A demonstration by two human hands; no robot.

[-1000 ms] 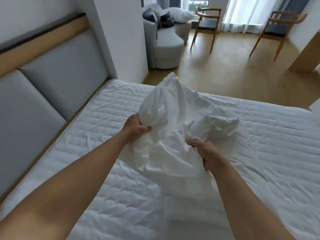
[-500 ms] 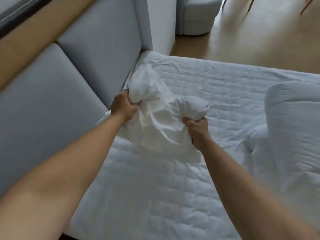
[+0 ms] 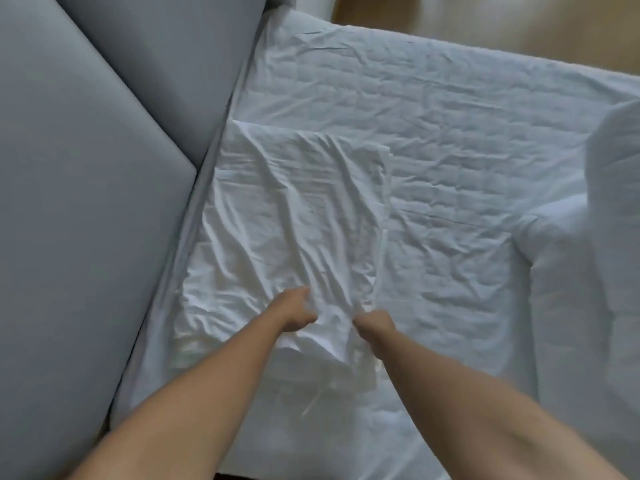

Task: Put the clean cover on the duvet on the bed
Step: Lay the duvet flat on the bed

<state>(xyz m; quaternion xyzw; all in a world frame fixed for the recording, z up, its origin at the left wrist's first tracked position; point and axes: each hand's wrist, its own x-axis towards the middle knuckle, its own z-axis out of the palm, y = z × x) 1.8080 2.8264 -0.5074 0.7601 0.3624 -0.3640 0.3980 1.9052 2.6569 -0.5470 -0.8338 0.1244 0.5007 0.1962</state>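
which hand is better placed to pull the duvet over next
Probably right: the right hand grips the cover on the side nearer the duvet; the left hand is toward the headboard.

Both arms reach forward; left hand [image 3: 298,311] and right hand [image 3: 375,323], close together, seemingly pinch the cover [image 3: 294,216]

cover [image 3: 294,220] in left hand [image 3: 294,311] and right hand [image 3: 375,323]: creased cloth, faint sheen | mattress [image 3: 450,133] right of right hand: quilted matt cloth | headboard [image 3: 86,202] left of left hand: smooth matt upholstery
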